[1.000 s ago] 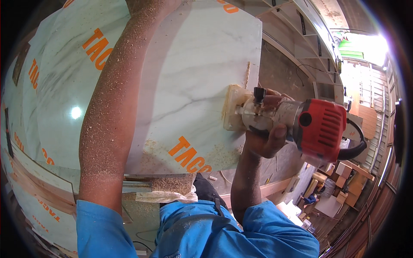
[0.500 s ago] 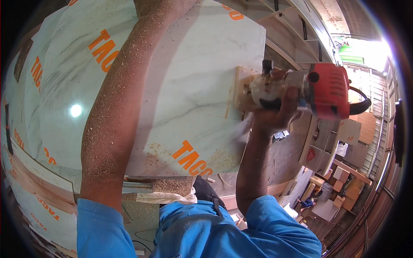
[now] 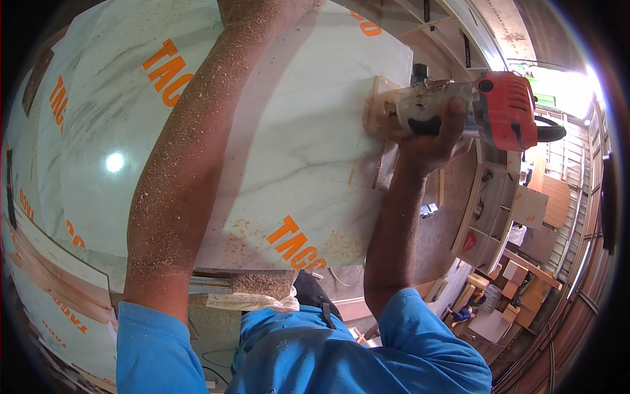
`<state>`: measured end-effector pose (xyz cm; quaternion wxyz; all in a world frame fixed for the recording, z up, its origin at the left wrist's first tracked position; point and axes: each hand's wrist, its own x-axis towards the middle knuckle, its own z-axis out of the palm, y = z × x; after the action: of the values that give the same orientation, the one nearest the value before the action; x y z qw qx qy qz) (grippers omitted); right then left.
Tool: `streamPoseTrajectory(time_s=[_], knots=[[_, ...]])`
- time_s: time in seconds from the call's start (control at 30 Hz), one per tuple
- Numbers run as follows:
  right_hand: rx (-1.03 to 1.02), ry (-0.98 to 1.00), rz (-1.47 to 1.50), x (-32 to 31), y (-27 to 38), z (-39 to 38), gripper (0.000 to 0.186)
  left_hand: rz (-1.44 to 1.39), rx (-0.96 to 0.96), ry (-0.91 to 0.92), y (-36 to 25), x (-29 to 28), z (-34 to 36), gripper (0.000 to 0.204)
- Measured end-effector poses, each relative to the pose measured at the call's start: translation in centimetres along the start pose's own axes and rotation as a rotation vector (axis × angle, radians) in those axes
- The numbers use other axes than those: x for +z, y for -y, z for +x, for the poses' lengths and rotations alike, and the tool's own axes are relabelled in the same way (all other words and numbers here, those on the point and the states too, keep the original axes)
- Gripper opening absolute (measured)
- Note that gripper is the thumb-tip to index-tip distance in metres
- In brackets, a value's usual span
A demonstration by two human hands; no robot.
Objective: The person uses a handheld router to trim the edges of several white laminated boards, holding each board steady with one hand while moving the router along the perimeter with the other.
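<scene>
A red-topped trim router (image 3: 508,108) with a clear dusty body lies sideways at the right edge of a white marble-patterned panel (image 3: 315,118). My right hand (image 3: 436,141) is wrapped round its body, the thumb on top. Its square base (image 3: 380,108) sits against the panel's edge; the bit is hidden. My left arm, speckled with wood dust, reaches across the panel. Of my left hand (image 3: 272,12) only the wrist and back show at the far edge of the view; its fingers are cut off.
Sawdust (image 3: 246,240) lies on the panel's near part. More marbled boards (image 3: 52,289) are stacked at the left. A cloth (image 3: 252,301) and a wooden ledge are close to my body. Shelving (image 3: 489,203) and wood offcuts (image 3: 525,295) stand at the right.
My right hand has moved the router farther away along the panel's right edge and a little to the right. My left arm stays across the panel, with a slight shift of the view.
</scene>
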<state>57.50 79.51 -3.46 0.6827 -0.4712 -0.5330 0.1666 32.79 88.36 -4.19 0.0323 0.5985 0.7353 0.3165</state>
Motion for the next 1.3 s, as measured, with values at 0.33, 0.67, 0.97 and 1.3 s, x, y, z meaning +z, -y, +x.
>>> streamPoseTrajectory(time_s=[0.33, 0.67, 0.97, 1.3], knots=[[0.042, -0.045, 0.029, 0.1, 1.5, -1.2, 0.034, 0.086, -0.117, 0.042, -0.8, -1.4, 0.0, 0.063], [0.125, 0.082, 0.067, -2.8, 6.1, -6.1, 0.042, 0.115, -0.143, 0.050, -0.8, -1.2, 0.0, 0.066], [0.198, 0.141, 0.073, -4.5, 6.8, -8.2, 0.059, 0.145, -0.119, 0.013, -1.0, -0.8, -0.3, 0.058], [0.063, 0.151, 0.154, -4.9, 5.5, -9.6, 0.065, 0.103, -0.141, 0.045, -0.9, -0.6, 0.3, 0.052]])
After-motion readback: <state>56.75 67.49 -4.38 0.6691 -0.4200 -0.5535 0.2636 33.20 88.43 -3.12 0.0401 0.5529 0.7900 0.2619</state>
